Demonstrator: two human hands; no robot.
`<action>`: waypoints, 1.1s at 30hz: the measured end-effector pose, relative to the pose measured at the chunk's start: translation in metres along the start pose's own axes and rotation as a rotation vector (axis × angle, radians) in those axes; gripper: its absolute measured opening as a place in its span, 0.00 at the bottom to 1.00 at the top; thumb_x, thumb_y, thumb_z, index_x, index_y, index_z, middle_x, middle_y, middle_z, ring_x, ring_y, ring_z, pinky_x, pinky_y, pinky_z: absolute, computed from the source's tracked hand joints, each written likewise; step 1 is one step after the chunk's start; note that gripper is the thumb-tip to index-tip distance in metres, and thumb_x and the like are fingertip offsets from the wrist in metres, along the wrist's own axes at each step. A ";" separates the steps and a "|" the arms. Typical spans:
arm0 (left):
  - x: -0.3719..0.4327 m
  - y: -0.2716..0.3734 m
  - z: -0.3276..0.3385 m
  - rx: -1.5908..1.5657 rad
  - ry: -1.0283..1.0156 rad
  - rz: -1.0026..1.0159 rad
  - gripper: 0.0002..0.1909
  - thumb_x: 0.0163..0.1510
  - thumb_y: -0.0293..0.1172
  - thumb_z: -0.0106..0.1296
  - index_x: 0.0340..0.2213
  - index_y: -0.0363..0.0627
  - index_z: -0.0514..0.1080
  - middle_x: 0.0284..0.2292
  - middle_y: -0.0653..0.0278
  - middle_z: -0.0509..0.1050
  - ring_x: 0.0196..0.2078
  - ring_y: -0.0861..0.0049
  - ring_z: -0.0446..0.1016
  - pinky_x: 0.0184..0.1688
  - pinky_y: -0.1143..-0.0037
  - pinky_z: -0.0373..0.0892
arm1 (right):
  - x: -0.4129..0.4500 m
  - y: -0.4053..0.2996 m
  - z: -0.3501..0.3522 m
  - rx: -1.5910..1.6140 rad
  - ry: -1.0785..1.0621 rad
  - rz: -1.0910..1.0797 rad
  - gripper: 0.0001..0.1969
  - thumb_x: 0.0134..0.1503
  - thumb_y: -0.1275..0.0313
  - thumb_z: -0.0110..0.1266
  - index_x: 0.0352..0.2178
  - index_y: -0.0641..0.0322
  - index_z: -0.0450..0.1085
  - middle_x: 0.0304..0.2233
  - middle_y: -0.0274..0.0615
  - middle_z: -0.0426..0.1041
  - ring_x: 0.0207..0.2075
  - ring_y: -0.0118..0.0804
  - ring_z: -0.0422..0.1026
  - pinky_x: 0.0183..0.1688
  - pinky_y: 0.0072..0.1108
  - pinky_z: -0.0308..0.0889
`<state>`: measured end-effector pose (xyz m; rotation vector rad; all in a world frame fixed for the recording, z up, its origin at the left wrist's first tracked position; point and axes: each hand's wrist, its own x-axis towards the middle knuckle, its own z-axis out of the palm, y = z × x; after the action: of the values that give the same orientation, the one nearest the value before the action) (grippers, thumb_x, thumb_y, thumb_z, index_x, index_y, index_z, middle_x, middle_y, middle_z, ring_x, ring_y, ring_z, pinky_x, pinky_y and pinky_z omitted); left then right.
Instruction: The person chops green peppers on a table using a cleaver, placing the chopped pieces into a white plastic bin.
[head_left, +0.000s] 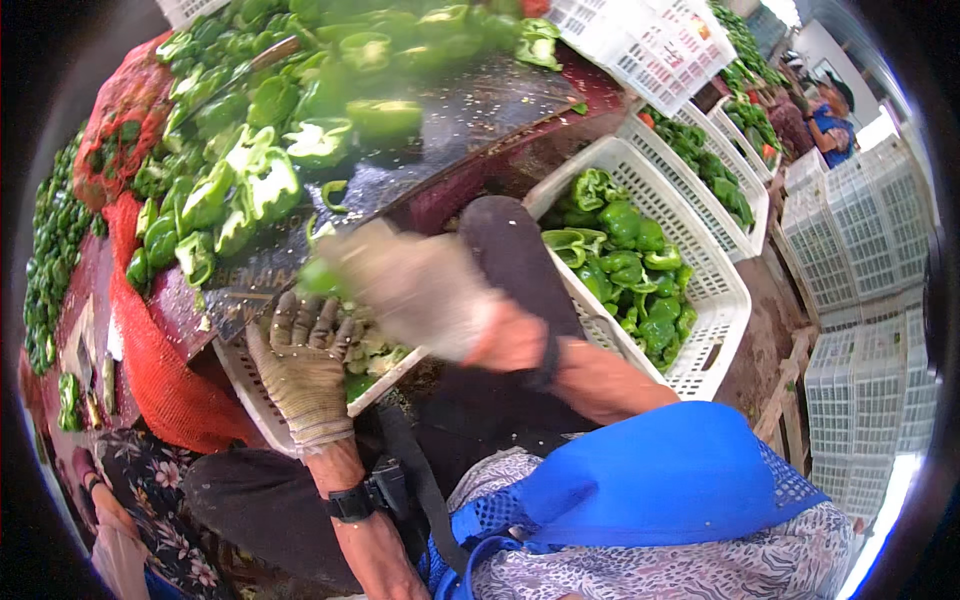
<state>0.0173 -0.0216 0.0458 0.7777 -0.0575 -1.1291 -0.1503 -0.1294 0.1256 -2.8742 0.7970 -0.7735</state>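
Note:
My left hand (304, 367), in a soiled knit glove, lies palm up at the near edge of the dark board (262, 281), its fingers spread and nothing seen in them. Just right of it my right hand (420, 289), gloved, is blurred by motion. A blurred green pepper piece (321, 277) shows by its fingertips; whether it is held is unclear. Halved green bell peppers (255, 172) are heaped on the board. Under my hands a white crate (390, 386) holds pale pepper scraps (371, 349). A knife (255, 64) lies across the heap.
A white crate (720, 330) of green peppers stands right of my knee, with more crates behind. Red mesh sacking (161, 382) hangs at the left. Stacked crates (862, 225) line the right side. Another person's arm (112, 510) is at lower left; a person in blue (832, 127) is farther back.

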 end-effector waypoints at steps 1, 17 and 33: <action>0.001 0.001 -0.002 -0.013 0.090 0.033 0.34 0.62 0.59 0.46 0.51 0.37 0.68 0.50 0.47 0.71 0.54 0.52 0.71 0.57 0.53 0.70 | -0.017 0.025 -0.014 0.060 0.078 0.081 0.23 0.54 0.79 0.53 0.53 0.55 0.68 0.37 0.44 0.77 0.30 0.42 0.78 0.27 0.29 0.74; 0.039 -0.038 0.056 0.220 -0.127 -0.073 0.28 0.62 0.51 0.52 0.52 0.38 0.69 0.46 0.49 0.76 0.47 0.58 0.76 0.50 0.62 0.72 | 0.138 0.164 0.076 -0.198 -0.142 0.274 0.18 0.49 0.66 0.60 0.42 0.61 0.72 0.46 0.49 0.73 0.52 0.52 0.71 0.51 0.40 0.69; 0.008 -0.003 0.035 -0.225 -0.216 -0.135 0.28 0.63 0.51 0.46 0.51 0.38 0.72 0.49 0.51 0.76 0.52 0.58 0.75 0.58 0.59 0.70 | 0.022 0.044 0.009 0.788 -0.421 -0.298 0.32 0.46 0.72 0.67 0.55 0.60 0.69 0.51 0.54 0.74 0.52 0.51 0.74 0.55 0.33 0.68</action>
<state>0.0039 -0.0478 0.0672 0.4627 -0.0586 -1.3199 -0.1498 -0.1792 0.1194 -2.2986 -0.0127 -0.3468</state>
